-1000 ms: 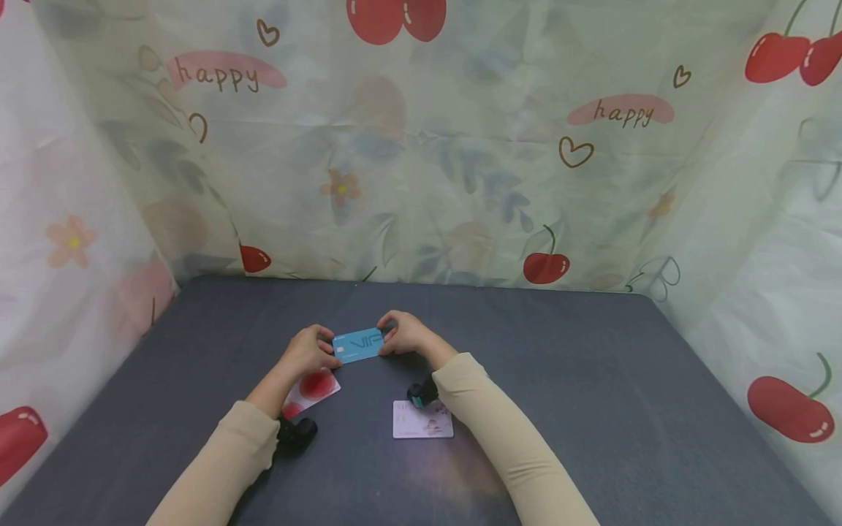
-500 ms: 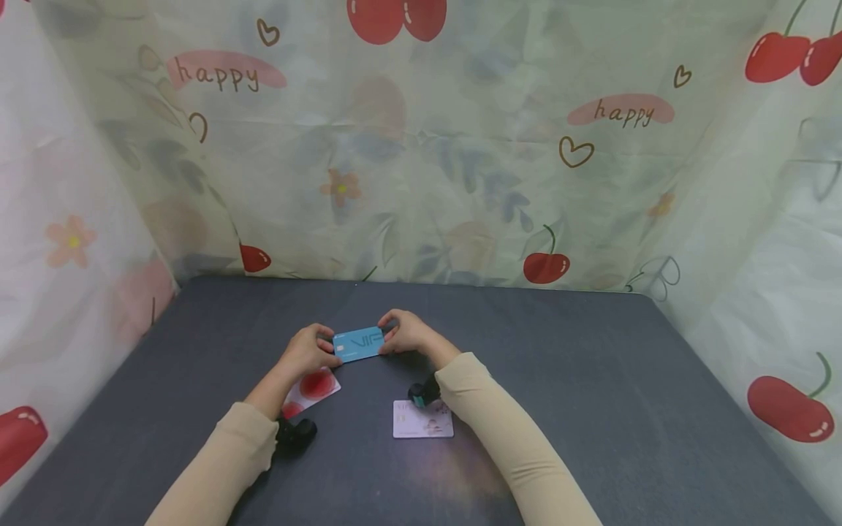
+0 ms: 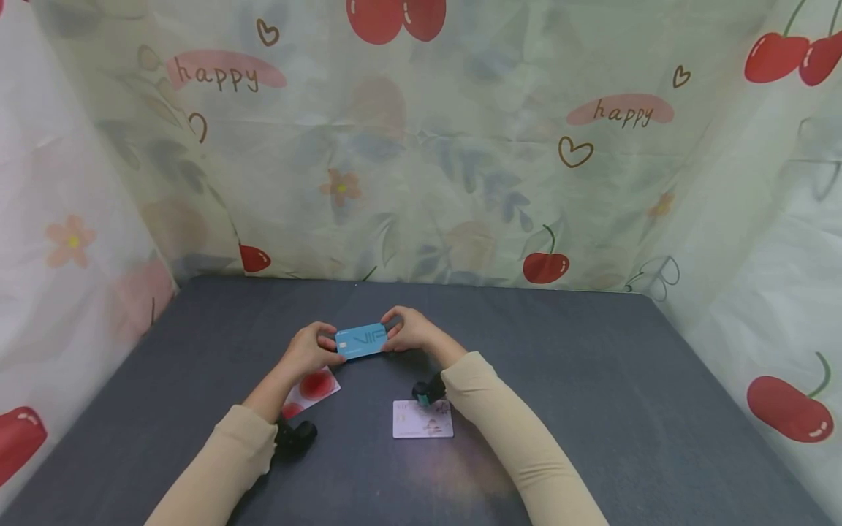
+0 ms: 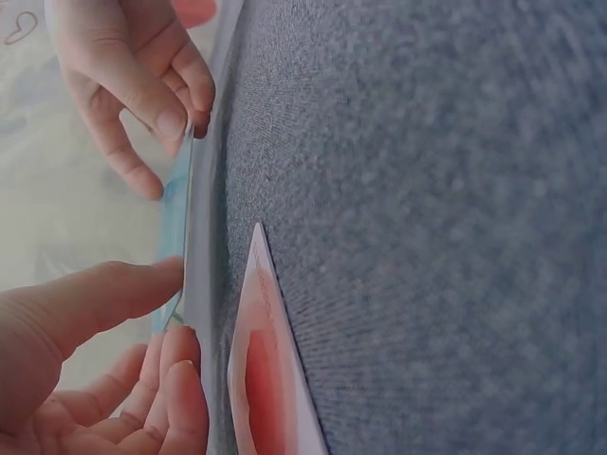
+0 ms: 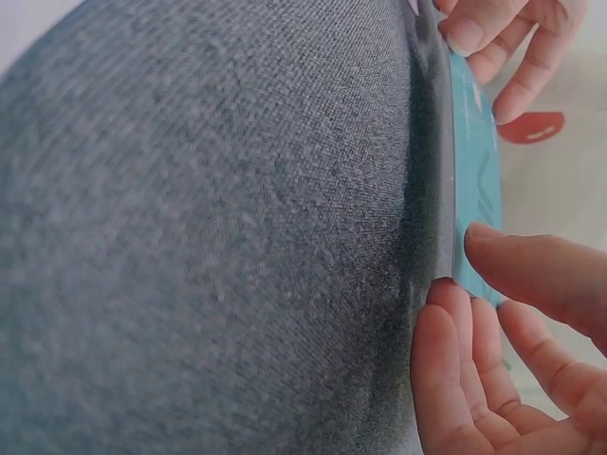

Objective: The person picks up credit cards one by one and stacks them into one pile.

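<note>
left hand (image 3: 308, 349) and right hand (image 3: 416, 332): pinching opposite ends of thin blue rectangular card (image 3: 361, 341) | place: beyond, left of pale-pink rectangular card (image 3: 413, 425) | risk: uneven pinch could twist it loose

Behind the dark grey, fabric-topped table (image 3: 592, 394), a pale curtain (image 3: 421, 161) printed with red cherries (image 3: 546, 268), orange flowers (image 3: 340, 188), brown heart outlines (image 3: 576, 152) and the word "happy" on pink patches (image 3: 224, 71). Left of the table, a whiter curtain (image 3: 72, 314) with an orange flower (image 3: 71, 241); right of the table, another curtain (image 3: 776, 256) with more cherries (image 3: 789, 409). Soft light over the table, a pinkish glow (image 3: 460, 467) near its front.
</note>
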A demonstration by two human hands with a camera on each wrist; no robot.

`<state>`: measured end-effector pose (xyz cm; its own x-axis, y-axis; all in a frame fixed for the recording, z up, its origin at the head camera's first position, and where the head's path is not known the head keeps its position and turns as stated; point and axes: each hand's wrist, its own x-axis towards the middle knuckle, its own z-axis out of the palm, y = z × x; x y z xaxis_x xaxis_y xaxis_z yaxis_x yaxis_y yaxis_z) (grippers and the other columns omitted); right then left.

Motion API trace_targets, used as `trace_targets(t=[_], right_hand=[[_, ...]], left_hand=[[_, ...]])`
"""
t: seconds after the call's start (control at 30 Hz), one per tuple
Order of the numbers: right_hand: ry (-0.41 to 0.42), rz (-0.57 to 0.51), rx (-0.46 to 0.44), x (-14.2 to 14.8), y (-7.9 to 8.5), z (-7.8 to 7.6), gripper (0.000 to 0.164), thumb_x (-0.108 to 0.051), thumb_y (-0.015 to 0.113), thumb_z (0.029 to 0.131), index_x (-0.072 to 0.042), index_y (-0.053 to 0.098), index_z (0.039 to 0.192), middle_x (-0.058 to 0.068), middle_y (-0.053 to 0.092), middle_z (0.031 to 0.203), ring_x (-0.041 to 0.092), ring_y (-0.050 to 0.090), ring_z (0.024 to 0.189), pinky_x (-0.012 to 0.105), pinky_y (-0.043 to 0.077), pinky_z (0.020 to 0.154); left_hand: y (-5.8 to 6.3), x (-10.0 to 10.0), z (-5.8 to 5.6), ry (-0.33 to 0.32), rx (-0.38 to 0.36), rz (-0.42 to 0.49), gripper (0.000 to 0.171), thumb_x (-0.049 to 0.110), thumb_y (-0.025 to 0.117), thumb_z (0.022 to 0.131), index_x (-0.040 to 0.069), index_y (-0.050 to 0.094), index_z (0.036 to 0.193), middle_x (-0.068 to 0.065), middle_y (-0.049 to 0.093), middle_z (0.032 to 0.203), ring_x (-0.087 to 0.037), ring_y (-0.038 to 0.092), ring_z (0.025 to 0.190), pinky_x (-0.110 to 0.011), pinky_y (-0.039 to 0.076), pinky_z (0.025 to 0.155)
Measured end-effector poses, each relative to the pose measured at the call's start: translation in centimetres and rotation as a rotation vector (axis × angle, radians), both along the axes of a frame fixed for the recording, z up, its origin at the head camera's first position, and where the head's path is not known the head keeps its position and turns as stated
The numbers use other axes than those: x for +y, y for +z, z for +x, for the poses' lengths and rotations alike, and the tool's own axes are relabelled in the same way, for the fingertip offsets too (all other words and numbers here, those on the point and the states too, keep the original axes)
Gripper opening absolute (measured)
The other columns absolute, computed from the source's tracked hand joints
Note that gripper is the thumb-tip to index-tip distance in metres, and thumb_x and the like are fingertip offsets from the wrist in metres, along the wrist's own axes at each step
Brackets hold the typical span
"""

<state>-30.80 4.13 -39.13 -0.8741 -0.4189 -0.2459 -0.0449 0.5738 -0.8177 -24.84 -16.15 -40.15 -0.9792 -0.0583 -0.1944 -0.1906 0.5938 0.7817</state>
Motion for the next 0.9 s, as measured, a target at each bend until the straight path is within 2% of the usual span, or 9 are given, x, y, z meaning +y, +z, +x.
trace_targets(t=[0.23, 0.53, 0.9], right_hand=[[0.006, -0.026, 0.001, 0.4, 0.3, 0.3, 0.049, 0.004, 0.071, 0.075, -0.003, 0.052, 0.12, 0.004, 0.056, 0.078, 0.011, 0.056, 0.061, 0.025, 0.054, 0.065], [0.004, -0.034, 0.039, 0.8, 0.5, 0.5, 0.051, 0.004, 0.072, 0.073, -0.003, 0.052, 0.12, 0.004, 0.057, 0.078, 0.012, 0.056, 0.064, 0.026, 0.054, 0.066], [0.005, -0.049, 0.048, 1.6, 0.9, 1.0, 0.055, 0.003, 0.073, 0.074, -0.005, 0.051, 0.124, 0.007, 0.061, 0.083, 0.013, 0.058, 0.068, 0.028, 0.055, 0.068]], left_hand=[[0.1, 0.1, 0.4, -0.012, 0.018, 0.043, 0.056, 0.011, 0.073, 0.078, 0.002, 0.047, 0.126, -0.016, 0.059, 0.104, -0.023, 0.055, 0.088, -0.024, 0.044, 0.067], [0.0, 0.2, 0.5, 0.005, 0.03, 0.093, 0.059, 0.012, 0.073, 0.077, 0.005, 0.046, 0.129, -0.015, 0.058, 0.107, -0.023, 0.055, 0.091, -0.026, 0.045, 0.069], [0.2, 0.4, 1.1, -0.04, 0.075, 0.137, 0.06, 0.01, 0.072, 0.08, 0.002, 0.044, 0.132, -0.021, 0.058, 0.114, -0.026, 0.063, 0.094, -0.029, 0.05, 0.074]])
